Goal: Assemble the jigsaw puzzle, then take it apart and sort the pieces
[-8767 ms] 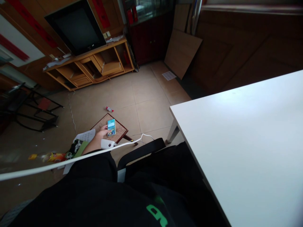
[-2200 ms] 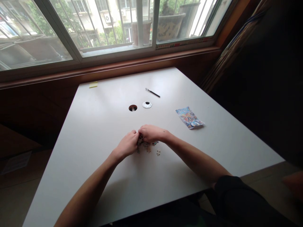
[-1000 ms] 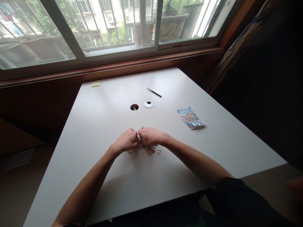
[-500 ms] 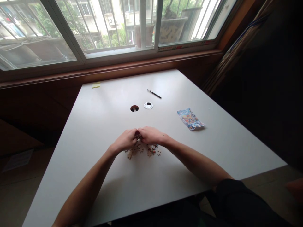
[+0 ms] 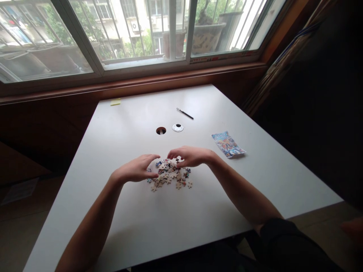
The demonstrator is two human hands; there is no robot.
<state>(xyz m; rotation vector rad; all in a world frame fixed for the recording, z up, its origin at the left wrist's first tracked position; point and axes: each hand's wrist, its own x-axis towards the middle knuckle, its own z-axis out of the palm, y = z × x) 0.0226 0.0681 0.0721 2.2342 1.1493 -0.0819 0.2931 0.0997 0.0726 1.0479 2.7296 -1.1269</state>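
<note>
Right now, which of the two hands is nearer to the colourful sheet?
The right hand; the left hand is farther from the colourful sheet, across the puzzle pieces.

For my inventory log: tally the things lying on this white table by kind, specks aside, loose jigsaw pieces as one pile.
Pile of small tan and multicoloured jigsaw pieces: 1
Rectangular multicoloured printed packet: 1
Slim dark pen: 1
Round silvery cover with a dark opening: 1
Flat yellow strip: 1
Total: 5

A white table (image 5: 176, 223) bears puzzle pieces (image 5: 171, 175), pen (image 5: 185, 113), printed packet (image 5: 227, 143).
</note>
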